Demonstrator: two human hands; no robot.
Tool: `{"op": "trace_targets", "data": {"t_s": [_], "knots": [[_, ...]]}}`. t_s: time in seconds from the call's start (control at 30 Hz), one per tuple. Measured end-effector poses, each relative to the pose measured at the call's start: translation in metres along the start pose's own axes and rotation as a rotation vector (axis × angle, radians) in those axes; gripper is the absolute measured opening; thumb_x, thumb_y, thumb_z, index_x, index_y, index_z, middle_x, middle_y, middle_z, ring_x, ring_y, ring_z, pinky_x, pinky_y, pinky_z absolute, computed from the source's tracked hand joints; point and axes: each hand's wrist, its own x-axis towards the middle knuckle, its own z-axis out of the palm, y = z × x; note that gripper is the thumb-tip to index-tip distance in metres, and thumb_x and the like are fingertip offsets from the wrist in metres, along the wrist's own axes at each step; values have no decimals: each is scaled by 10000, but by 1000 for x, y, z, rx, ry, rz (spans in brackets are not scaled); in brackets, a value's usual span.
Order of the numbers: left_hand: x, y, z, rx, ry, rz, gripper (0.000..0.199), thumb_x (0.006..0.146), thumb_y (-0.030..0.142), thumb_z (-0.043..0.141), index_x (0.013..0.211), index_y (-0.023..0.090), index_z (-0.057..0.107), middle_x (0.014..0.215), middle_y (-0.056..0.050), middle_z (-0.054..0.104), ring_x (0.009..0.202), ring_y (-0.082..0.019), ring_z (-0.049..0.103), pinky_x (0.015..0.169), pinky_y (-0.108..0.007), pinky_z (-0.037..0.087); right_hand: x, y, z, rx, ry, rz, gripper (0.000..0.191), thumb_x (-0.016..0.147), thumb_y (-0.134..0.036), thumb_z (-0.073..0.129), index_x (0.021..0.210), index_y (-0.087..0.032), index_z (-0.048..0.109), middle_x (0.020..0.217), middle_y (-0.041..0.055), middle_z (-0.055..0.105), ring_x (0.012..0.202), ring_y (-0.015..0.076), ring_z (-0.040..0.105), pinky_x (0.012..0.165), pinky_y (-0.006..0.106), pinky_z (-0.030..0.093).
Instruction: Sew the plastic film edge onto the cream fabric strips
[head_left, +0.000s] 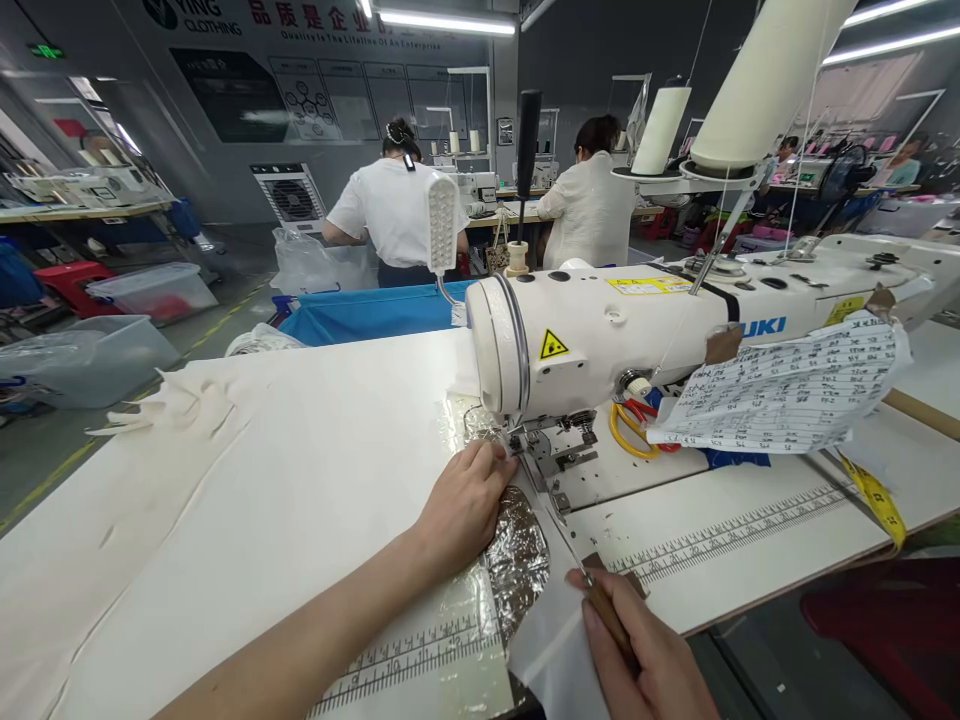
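Observation:
My left hand (469, 495) lies beside the presser foot (525, 440) of a white sewing machine (600, 330), its fingers bent and closed on the edge of white fabric at the needle. My right hand (637, 640) grips an awl by its wooden handle (611, 615). The awl's thin metal shaft (566, 535) points up toward the presser foot, along the fabric edge. White fabric (559, 630) drapes down from the foot, under and beside my right hand. Under my left wrist, shiny transparent tape (517, 550) covers part of the tabletop. Fingers hide the exact pinch.
Cream fabric (180, 430) lies along the table's left side. Handwritten paper (795, 385), yellow-handled scissors (630, 430) and a yellow tape measure (874, 500) are at the right. Thread cones (772, 80) stand above the machine. Two people sit at machines ahead, beyond a blue cloth bin (360, 315).

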Motion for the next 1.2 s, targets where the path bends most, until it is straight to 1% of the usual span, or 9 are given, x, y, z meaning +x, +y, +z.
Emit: {"op": "trace_targets", "data": {"t_s": [0.1,0.23,0.33,0.5,0.63,0.83,0.97,1.07,1.2], "knots": [[-2,0,-1,-43,29,14,380,904,25,347,1201,111,569,1055,-138,596,981,-252,527,814,-449,548,6,1,4,-13,12,-33,377,980,-482,399,1223,-273,597,1059,82,729,918,218,688,845,267,542],[-4,1,-4,-155,52,117,334,901,23,358,1122,124,587,1022,-111,623,946,-220,549,815,-401,538,18,-1,5,-42,-28,-144,329,997,-406,371,1209,-258,575,1085,77,720,929,210,681,820,278,543],[-3,1,-4,-115,31,150,308,896,30,368,1076,118,602,1035,-120,635,937,-226,558,792,-398,535,26,-5,4,-44,-48,-204,307,996,-361,371,1218,-245,549,1105,82,718,980,213,677,816,288,538],[0,1,-4,-3,14,135,311,887,42,376,1096,96,599,1063,-137,629,954,-251,561,784,-403,535,37,-12,4,-48,-82,-231,289,1000,-331,353,1190,-228,544,1073,89,720,952,222,686,751,294,540],[0,2,-4,53,-26,96,320,880,53,387,1124,102,588,1100,-143,606,990,-264,556,798,-410,532,43,-10,8,-87,-95,-218,315,997,-339,335,1211,-230,540,1016,77,730,843,214,701,644,282,537],[1,3,-4,63,-69,58,332,902,93,383,1181,65,561,1135,-174,577,999,-282,532,801,-445,529,42,-1,16,-120,-49,-284,314,992,-314,352,1239,-232,527,1102,85,723,955,231,697,721,309,555],[0,2,-3,25,-69,33,331,911,100,379,1188,111,559,1137,-147,566,1012,-264,524,835,-434,529,34,-7,14,-111,-11,-417,313,981,-247,387,1273,-265,497,1155,69,707,995,200,688,799,283,545],[3,2,-1,15,-83,26,296,889,113,422,1147,114,568,1112,-138,562,976,-253,529,841,-416,537,29,-20,12,-83,2,-547,353,960,-183,409,1290,-298,461,1123,42,703,962,165,687,812,247,529],[13,7,0,106,-169,-4,144,881,133,462,941,119,592,958,-132,582,833,-245,538,688,-379,558,26,-38,17,-49,6,-703,385,947,-142,398,1311,-265,426,1059,63,703,920,184,688,775,261,529]]}}
